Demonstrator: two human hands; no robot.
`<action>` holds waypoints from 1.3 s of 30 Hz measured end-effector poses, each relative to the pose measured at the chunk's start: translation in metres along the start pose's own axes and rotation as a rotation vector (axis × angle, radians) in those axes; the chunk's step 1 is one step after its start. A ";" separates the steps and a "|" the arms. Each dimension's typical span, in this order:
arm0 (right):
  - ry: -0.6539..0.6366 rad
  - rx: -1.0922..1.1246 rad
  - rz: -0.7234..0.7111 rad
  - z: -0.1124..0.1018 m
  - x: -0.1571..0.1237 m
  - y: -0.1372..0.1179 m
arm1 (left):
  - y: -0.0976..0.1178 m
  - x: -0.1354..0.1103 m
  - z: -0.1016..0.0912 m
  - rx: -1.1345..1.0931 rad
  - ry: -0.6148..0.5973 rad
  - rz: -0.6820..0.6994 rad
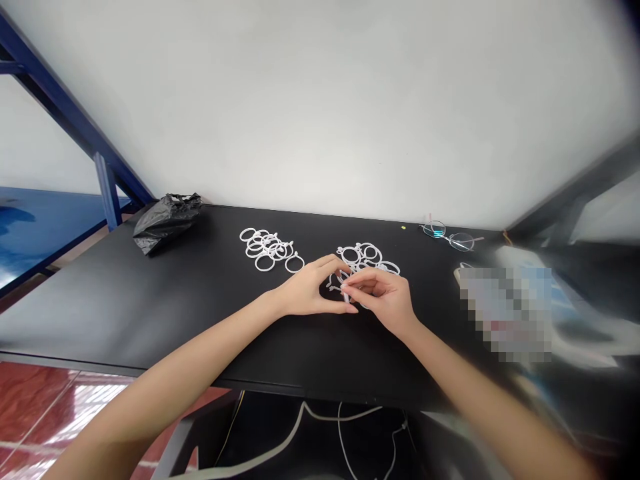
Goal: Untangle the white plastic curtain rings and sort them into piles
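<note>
My left hand and my right hand meet at the middle of the black table. Between their fingertips is a small white plastic curtain ring, seen nearly edge-on and partly hidden. My right thumb and fingers pinch it; my left thumb and index finger curve around its other side. Just behind my hands lies a loose pile of white curtain rings, partly covered by my fingers. To the left sits another pile of white curtain rings, several of them overlapping, with small eyelets on their rims.
A crumpled black plastic bag lies at the back left. Eyeglasses rest near the wall at the right. A blurred, pixelated package is at the right. Pale cables hang below the table's front edge.
</note>
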State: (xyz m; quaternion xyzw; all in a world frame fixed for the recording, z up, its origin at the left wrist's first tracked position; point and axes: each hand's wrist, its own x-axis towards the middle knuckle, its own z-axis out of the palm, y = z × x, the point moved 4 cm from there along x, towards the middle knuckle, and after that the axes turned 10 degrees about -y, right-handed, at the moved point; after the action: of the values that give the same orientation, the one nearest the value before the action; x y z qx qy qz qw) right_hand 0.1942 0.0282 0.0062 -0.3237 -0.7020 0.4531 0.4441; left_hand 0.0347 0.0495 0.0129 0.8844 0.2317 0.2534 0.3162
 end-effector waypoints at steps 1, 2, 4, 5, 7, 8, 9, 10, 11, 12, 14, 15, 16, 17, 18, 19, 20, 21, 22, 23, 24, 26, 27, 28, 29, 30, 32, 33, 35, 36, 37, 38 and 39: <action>0.023 0.035 -0.001 -0.001 0.000 -0.001 | -0.001 0.001 0.002 -0.007 -0.002 -0.023; 0.043 0.060 -0.006 -0.002 0.001 -0.001 | -0.001 0.002 0.003 -0.013 0.002 -0.043; 0.070 0.082 -0.019 -0.003 0.001 -0.001 | -0.002 0.002 0.004 -0.025 0.048 -0.069; 0.080 0.079 -0.020 -0.004 0.001 0.000 | -0.002 0.002 0.003 -0.029 0.086 -0.077; 0.102 0.049 -0.020 -0.005 0.001 0.002 | -0.002 0.001 0.000 -0.011 0.153 -0.090; 0.110 0.023 -0.025 -0.006 0.001 0.002 | -0.002 0.000 -0.001 0.016 0.163 -0.093; 0.114 -0.009 -0.033 -0.006 0.001 0.003 | -0.002 0.000 -0.001 0.052 0.154 -0.095; 0.117 -0.046 -0.044 -0.006 0.000 0.003 | -0.003 -0.001 -0.001 0.098 0.129 -0.094; 0.114 -0.084 -0.055 -0.006 0.000 0.003 | -0.003 -0.001 0.000 0.151 0.097 -0.088; 0.108 -0.121 -0.061 -0.006 0.000 0.003 | -0.004 -0.002 0.000 0.206 0.066 -0.079; 0.098 -0.167 -0.055 -0.005 0.000 0.004 | -0.006 -0.003 0.000 0.314 0.028 -0.060; 0.092 -0.171 -0.046 -0.005 0.000 0.005 | -0.006 -0.003 0.000 0.359 0.023 -0.049; 0.085 -0.166 -0.036 -0.004 0.001 0.006 | -0.006 -0.004 -0.001 0.395 0.028 -0.039; 0.077 -0.159 -0.030 -0.004 0.001 0.006 | -0.006 -0.004 -0.002 0.419 0.037 -0.032; 0.069 -0.153 -0.028 -0.004 0.001 0.006 | -0.006 -0.004 -0.002 0.435 0.044 -0.024; 0.061 -0.148 -0.030 -0.004 0.001 0.006 | -0.005 -0.004 -0.003 0.443 0.047 -0.016; 0.056 -0.145 -0.036 -0.004 0.001 0.005 | -0.005 -0.003 -0.003 0.446 0.045 -0.011; 0.054 -0.143 -0.040 -0.004 0.001 0.004 | -0.004 -0.003 -0.003 0.448 0.042 -0.010; 0.053 -0.138 -0.042 -0.004 0.001 0.003 | -0.004 -0.003 -0.003 0.449 0.037 -0.011; 0.050 -0.129 -0.041 -0.004 0.001 0.002 | -0.003 -0.003 -0.002 0.451 0.033 -0.013; 0.048 -0.117 -0.039 -0.004 0.001 0.001 | -0.003 -0.003 -0.002 0.454 0.031 -0.016; 0.041 -0.099 -0.037 -0.003 0.001 0.000 | -0.002 -0.003 -0.002 0.465 0.031 -0.018; 0.037 -0.095 -0.035 -0.003 0.001 0.000 | -0.002 -0.003 -0.001 0.469 0.031 -0.015; 0.033 -0.096 -0.034 -0.003 0.001 0.000 | -0.001 -0.003 -0.001 0.471 0.032 -0.011; 0.031 -0.105 -0.033 -0.003 0.001 0.000 | -0.001 -0.003 -0.001 0.471 0.033 -0.006; 0.033 -0.118 -0.035 -0.003 0.001 0.001 | 0.000 -0.003 -0.002 0.469 0.033 -0.001; 0.054 -0.135 -0.036 -0.004 0.000 0.001 | -0.001 -0.004 -0.004 0.476 0.030 -0.001; 0.071 -0.134 -0.031 -0.005 0.000 0.002 | -0.003 -0.004 -0.006 0.498 0.033 -0.010; 0.110 -0.116 -0.008 -0.008 -0.001 0.004 | -0.008 -0.004 -0.012 0.576 0.049 -0.050; 0.129 -0.108 0.007 -0.009 -0.001 0.004 | -0.012 -0.004 -0.016 0.627 0.056 -0.078; 0.144 -0.105 0.019 -0.010 -0.001 0.005 | -0.016 -0.004 -0.020 0.680 0.057 -0.108; 0.156 -0.108 0.026 -0.011 -0.001 0.005 | -0.022 -0.004 -0.023 0.730 0.051 -0.142; 0.161 -0.116 0.030 -0.011 -0.001 0.005 | -0.027 -0.004 -0.026 0.775 0.037 -0.182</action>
State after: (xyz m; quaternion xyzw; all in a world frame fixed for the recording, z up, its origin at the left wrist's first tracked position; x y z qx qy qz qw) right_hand 0.2047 0.0332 0.0031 -0.3949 -0.6841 0.3907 0.4727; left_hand 0.0092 0.0774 0.0108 0.9093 0.3932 0.1342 -0.0241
